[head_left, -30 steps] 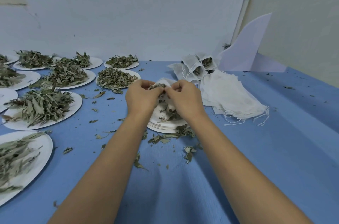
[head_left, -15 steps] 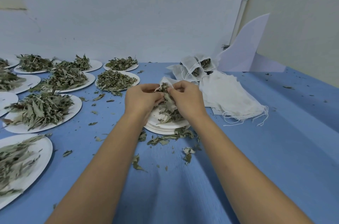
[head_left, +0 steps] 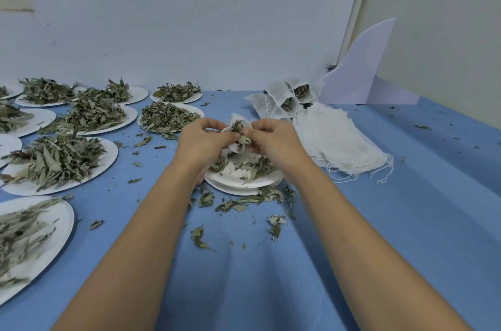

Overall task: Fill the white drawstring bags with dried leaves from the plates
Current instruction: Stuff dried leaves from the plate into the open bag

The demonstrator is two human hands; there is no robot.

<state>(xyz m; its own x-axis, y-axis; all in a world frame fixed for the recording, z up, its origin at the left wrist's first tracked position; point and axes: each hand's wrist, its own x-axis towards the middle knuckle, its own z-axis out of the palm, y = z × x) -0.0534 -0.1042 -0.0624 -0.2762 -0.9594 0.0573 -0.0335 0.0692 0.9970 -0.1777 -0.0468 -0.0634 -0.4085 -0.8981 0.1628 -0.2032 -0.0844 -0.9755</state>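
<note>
My left hand (head_left: 202, 141) and my right hand (head_left: 273, 141) hold a small white drawstring bag (head_left: 235, 120) between them above a stack of white plates (head_left: 244, 181). Both pinch its mouth, and dried leaves (head_left: 242, 138) stick out of the opening between my fingertips. A few leaves still lie on the top plate. A pile of empty white bags (head_left: 339, 141) lies to the right. Filled bags (head_left: 287, 103) lean together behind that pile.
Several plates heaped with dried leaves (head_left: 59, 160) cover the left side of the blue tablecloth (head_left: 406, 222). Loose leaf bits (head_left: 241, 202) are scattered in front of the plate stack. A white board (head_left: 360, 73) leans against the wall at the back right.
Both hands have lifted the bag a little higher off the plate stack. More leaves now show at the bag's mouth.
</note>
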